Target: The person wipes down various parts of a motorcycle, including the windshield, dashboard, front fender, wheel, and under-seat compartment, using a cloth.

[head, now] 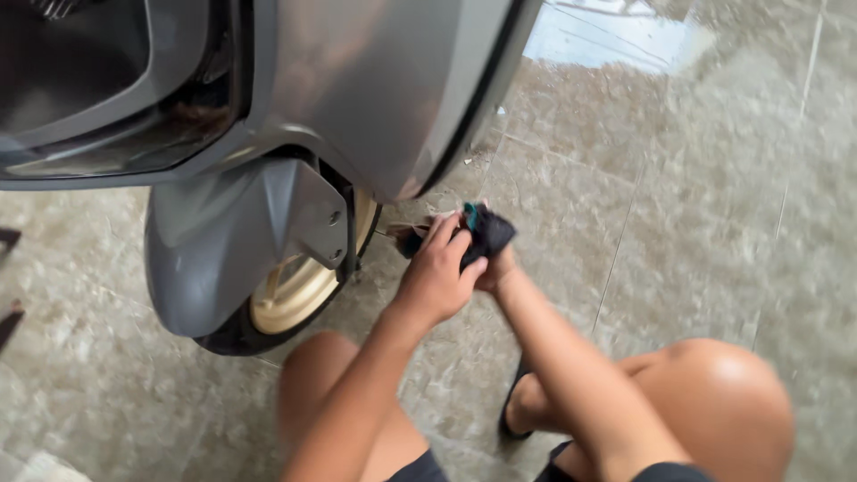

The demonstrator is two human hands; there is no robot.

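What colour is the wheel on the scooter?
The wheel rim is pale gold, inside a black tyre. The head view shows it best.

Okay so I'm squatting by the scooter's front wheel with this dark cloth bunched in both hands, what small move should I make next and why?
Probably shake the dark cloth out flat first. It sits wadded between your left hand and right hand, clear of the grey front fender, so nothing is touching the scooter. A flat face would likely wipe the fender and gold wheel rim better than a lump.

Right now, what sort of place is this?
Probably a tiled porch or garage floor: glossy stone-look floor tiles, a parked grey scooter with a gold wheel, both hands on a dark cloth.
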